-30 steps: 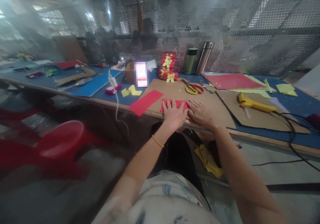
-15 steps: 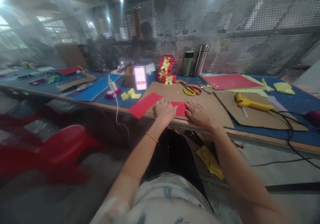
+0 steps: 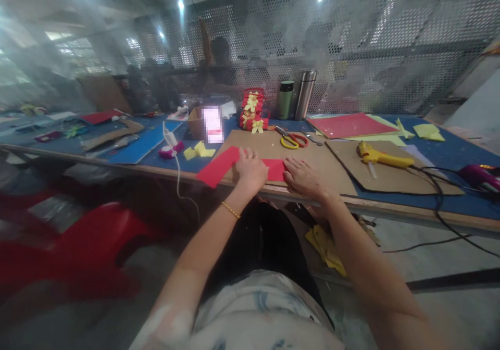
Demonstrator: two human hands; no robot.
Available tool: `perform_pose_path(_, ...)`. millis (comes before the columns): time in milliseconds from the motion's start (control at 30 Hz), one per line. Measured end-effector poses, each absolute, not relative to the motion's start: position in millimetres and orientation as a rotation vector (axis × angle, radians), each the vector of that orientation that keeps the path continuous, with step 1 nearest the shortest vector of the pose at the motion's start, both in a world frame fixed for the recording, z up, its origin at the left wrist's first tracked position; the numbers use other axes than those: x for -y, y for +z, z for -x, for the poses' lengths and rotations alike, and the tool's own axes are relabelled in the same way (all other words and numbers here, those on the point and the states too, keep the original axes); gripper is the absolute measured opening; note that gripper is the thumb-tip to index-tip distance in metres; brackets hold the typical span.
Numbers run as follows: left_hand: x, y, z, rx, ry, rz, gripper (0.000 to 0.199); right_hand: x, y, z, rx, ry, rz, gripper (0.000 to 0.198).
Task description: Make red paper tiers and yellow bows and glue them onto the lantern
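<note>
My left hand (image 3: 253,171) lies over red paper, fingers spread and bent slightly, pressing down near the table's front edge. Flat on the right end of a short stretch of red paper (image 3: 274,170) rests my right hand (image 3: 304,177), its fingers stretched out. A longer red paper strip (image 3: 216,169) slants out to the left from under my left fingers, partly over the edge of the cardboard sheet (image 3: 328,170). Whether both red parts are one piece is hidden under my left hand. Scissors (image 3: 291,140) with yellow and red handles lie beyond my hands.
A yellow glue gun (image 3: 385,157) sits on another cardboard piece (image 3: 414,180) at right, its cable trailing off the table. Behind stand a red lantern-like paper craft (image 3: 253,111), a green cup (image 3: 286,100) and a steel flask (image 3: 305,96). A red chair (image 3: 97,230) is at left.
The view has swung slightly to the right. My left fingers reach further forward and now cover the upper end of the slanted red strip. My right hand stays on the paper.
</note>
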State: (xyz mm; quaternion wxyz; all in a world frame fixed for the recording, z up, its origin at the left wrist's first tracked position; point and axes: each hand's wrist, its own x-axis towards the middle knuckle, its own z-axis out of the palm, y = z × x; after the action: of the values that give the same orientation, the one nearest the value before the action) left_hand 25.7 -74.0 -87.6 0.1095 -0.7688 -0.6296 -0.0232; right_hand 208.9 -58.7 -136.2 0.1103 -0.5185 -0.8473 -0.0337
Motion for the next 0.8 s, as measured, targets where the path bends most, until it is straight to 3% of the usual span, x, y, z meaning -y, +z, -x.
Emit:
perform_pose_path(200, 66.9, -93.2, -50.0, 1.616, -0.097, 2.562, 0.047, 59.6, -136.5, -210.7, 2.484, -0.083, 1.524, 0.060)
perform_pose_path(633, 72.2, -92.0, -21.2, 2.122, -0.112, 2.302, 0.072, 61.8, -133.8, -208.0, 2.479, -0.087, 1.518, 0.059)
perform_pose_path(800, 71.9, -88.5, -33.7, 1.891, -0.108, 2.329, 0.059, 63.9, -128.3, -206.8, 2.484, -0.087, 1.554, 0.057)
